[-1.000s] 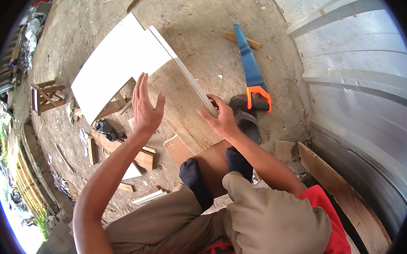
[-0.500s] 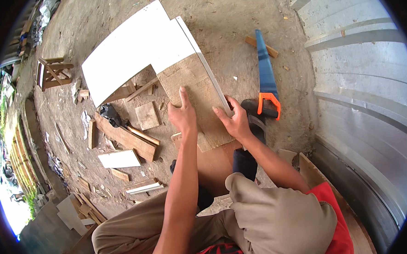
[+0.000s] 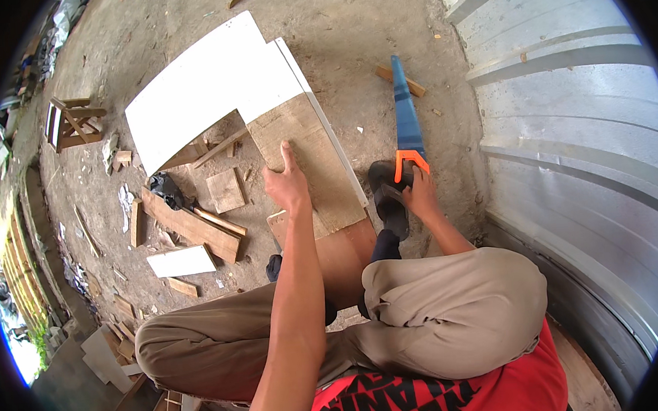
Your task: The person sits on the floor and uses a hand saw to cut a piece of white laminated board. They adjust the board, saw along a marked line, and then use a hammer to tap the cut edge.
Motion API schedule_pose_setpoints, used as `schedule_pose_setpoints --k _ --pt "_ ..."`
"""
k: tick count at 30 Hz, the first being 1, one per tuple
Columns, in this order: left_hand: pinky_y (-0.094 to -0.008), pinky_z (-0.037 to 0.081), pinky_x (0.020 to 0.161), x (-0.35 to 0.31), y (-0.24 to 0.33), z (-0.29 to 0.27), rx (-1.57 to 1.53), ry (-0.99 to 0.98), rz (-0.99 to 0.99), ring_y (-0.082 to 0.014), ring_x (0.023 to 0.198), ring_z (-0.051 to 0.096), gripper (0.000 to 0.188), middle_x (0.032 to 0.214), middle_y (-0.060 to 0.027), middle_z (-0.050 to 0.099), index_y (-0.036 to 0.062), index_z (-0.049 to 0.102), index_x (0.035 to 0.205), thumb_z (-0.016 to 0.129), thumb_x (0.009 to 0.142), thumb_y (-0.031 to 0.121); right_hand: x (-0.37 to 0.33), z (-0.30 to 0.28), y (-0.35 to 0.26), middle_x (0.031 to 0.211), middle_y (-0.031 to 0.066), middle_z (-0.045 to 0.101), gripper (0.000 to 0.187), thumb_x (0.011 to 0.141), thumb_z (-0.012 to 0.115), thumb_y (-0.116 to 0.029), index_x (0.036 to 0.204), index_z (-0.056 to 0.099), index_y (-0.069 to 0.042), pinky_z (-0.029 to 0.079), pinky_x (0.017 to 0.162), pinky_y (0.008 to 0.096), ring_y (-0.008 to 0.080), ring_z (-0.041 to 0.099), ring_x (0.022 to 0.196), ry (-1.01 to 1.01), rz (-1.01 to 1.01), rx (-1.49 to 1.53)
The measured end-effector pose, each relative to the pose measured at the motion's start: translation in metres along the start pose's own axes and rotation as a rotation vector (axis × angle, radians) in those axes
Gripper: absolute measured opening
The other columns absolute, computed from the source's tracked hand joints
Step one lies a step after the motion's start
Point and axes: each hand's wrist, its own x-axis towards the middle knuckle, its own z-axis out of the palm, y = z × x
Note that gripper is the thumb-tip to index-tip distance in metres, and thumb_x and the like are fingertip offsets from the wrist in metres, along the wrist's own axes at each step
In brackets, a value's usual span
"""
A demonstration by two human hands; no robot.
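Observation:
My left hand (image 3: 287, 187) grips the left edge of a bare wooden board (image 3: 296, 151), its thumb lying on top and the other fingers hidden beneath. Joined to the far end of this board is a large white panel (image 3: 203, 82), with a white strip along the right side. To the right, a handsaw (image 3: 408, 116) with a blue blade and an orange and black handle lies on the ground, blade pointing away. My right hand (image 3: 421, 193) is at the saw's handle, fingers curled around its grip, partly hidden.
Wood offcuts (image 3: 196, 223), a black plastic bag (image 3: 166, 190) and a white board piece (image 3: 182, 261) are strewn at left. A small wooden stool (image 3: 74, 123) stands farther off. A corrugated metal wall (image 3: 562, 111) rises at right. My shod foot (image 3: 388, 191) is beside the saw.
My right hand has let go of the board's right edge and moved right to the saw's handle. My left hand keeps its hold. The whole view has shifted slightly.

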Motion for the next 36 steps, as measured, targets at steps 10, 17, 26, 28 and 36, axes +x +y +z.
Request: schedule_pose_setpoints --k 10,17,26,28,36 --pt "-0.0478 0.051 0.071 -0.003 0.005 -0.006 0.041 -0.005 -0.015 -0.0312 0.067 0.058 0.083 0.07 -0.017 0.059 -0.0054 0.056 0.082 0.056 0.083 0.078 0.016 0.024 0.015 0.122 0.0144 0.053 0.059 0.075 0.07 -0.013 0.13 0.05 -0.005 0.036 0.104 0.0487 0.0329 0.048 0.124 -0.204 -0.098 -0.276" --pt "-0.0498 0.048 0.084 -0.004 0.01 -0.003 0.089 0.06 -0.029 -0.0363 0.085 0.062 0.087 0.086 -0.0239 0.064 -0.0057 0.058 0.081 0.052 0.082 0.081 0.03 0.018 0.022 0.104 0.0155 0.061 0.036 0.078 0.068 -0.013 0.111 0.055 -0.005 0.044 0.089 0.0468 0.0334 0.059 0.101 -0.196 -0.184 -0.118" --pt "-0.0526 0.051 0.072 -0.005 0.008 0.004 0.173 0.171 -0.016 -0.0408 0.076 0.065 0.081 0.079 -0.0226 0.065 -0.0026 0.056 0.087 0.052 0.083 0.078 0.038 -0.16 -0.063 0.061 -0.0017 0.05 0.038 0.098 0.062 -0.037 0.085 0.059 -0.001 0.038 0.051 0.0279 0.0083 0.047 0.055 0.122 0.273 0.936" --pt "-0.0529 0.05 0.068 -0.013 0.019 0.001 0.125 0.138 -0.043 -0.042 0.073 0.065 0.078 0.076 -0.0227 0.065 -0.0016 0.057 0.087 0.054 0.083 0.077 0.04 -0.226 -0.079 0.059 -0.0061 0.046 0.035 0.101 0.058 -0.036 0.087 0.06 -0.004 0.035 0.048 0.024 0.0039 0.042 0.051 0.01 0.251 0.934" --pt "-0.0539 0.049 0.065 -0.008 0.01 0.005 0.079 0.169 0.022 -0.0457 0.073 0.065 0.076 0.078 -0.0256 0.067 -0.0021 0.057 0.093 0.057 0.084 0.073 -0.032 -0.417 -0.184 0.062 -0.0041 0.046 0.025 0.099 0.061 -0.027 0.094 0.06 -0.002 0.034 0.049 0.0251 0.006 0.041 0.053 -0.212 0.183 0.736"
